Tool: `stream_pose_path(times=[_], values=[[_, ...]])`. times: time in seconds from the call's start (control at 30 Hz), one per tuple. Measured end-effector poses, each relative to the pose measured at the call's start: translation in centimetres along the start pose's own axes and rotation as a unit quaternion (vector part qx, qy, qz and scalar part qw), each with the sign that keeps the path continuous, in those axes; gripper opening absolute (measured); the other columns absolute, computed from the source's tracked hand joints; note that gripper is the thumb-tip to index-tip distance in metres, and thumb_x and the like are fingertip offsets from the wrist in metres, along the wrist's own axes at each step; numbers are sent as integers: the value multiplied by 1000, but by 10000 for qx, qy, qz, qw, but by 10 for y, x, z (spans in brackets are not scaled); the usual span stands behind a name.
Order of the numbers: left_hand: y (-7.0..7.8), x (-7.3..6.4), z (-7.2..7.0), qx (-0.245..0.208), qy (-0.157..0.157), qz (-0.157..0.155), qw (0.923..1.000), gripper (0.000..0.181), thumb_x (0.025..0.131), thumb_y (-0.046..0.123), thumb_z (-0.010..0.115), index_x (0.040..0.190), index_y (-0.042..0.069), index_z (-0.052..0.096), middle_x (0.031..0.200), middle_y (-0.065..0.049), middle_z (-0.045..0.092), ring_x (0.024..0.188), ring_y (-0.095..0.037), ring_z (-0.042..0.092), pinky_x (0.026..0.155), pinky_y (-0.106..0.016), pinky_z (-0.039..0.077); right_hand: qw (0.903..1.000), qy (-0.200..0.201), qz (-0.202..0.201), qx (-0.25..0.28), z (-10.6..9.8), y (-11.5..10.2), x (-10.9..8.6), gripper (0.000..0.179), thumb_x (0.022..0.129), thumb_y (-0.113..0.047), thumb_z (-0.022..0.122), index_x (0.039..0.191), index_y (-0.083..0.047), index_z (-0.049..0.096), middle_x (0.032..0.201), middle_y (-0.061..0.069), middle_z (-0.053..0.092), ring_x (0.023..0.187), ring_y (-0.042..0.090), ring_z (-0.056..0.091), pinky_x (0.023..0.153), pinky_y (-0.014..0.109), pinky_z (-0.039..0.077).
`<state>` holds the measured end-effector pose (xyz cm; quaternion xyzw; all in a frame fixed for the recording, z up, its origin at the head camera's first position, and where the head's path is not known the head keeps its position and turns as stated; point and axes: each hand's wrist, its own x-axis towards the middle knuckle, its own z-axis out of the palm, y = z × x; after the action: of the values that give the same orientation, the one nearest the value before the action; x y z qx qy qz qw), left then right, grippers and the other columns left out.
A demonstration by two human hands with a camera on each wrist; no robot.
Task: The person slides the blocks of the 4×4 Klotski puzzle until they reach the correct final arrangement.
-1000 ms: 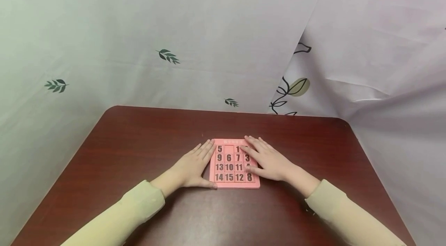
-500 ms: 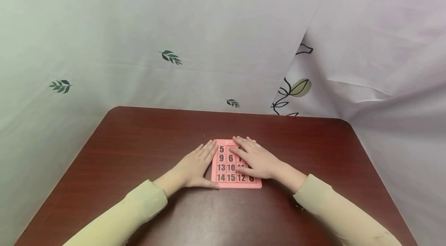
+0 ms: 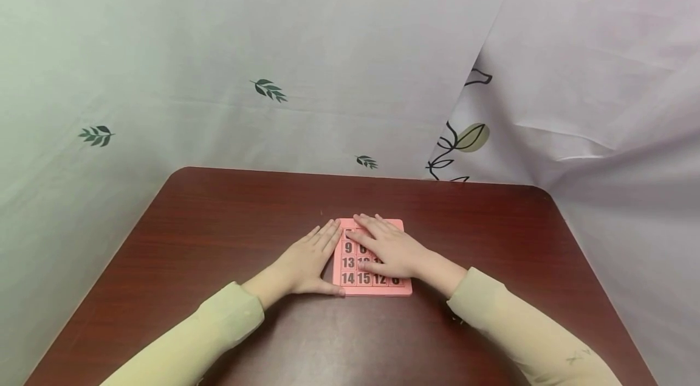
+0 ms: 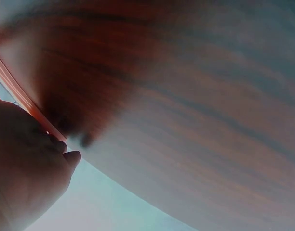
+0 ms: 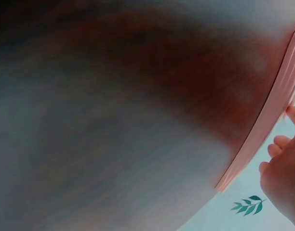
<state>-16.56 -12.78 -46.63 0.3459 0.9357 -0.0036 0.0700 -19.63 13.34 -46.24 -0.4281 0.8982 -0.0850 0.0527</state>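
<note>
Head view: a pink number puzzle (image 3: pixel 363 279) lies flat on the dark red table (image 3: pixel 350 337).
The left hand (image 3: pixel 307 263) touches its left edge, fingers straight, thumb apart; the right hand (image 3: pixel 395 252) lies over its far right part, fingers outstretched.

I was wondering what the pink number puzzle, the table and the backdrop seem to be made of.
Pink number puzzle: probably satin plastic, given its even colour and the soft sheen on its edge.
Table: polished wood or wood-look laminate, with dark grain and a pale reflection.
Backdrop: likely matte fabric, judging by its creases and soft folds.
</note>
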Motion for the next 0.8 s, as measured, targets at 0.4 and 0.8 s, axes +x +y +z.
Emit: stream_pose_path(times=[0.4, 0.8], values=[[-2, -1, -1, 21, 113, 58, 9999, 130, 83, 87, 62, 166, -5, 23, 176, -23, 20, 165, -36, 24, 134, -49, 28, 9992, 159, 327, 167, -1, 13, -14, 66, 103, -53, 60, 160, -21, 50, 175, 17, 29, 163, 36, 28, 135, 56, 22], [1, -1, -1, -129, 68, 57, 9999, 129, 84, 85, 63, 166, -5, 23, 176, -23, 19, 165, -36, 22, 134, -50, 26, 9995, 227, -208, 8, -2, -7, -17, 66, 103, -50, 62, 159, -17, 50, 171, 16, 38, 161, 35, 34, 133, 55, 26]])
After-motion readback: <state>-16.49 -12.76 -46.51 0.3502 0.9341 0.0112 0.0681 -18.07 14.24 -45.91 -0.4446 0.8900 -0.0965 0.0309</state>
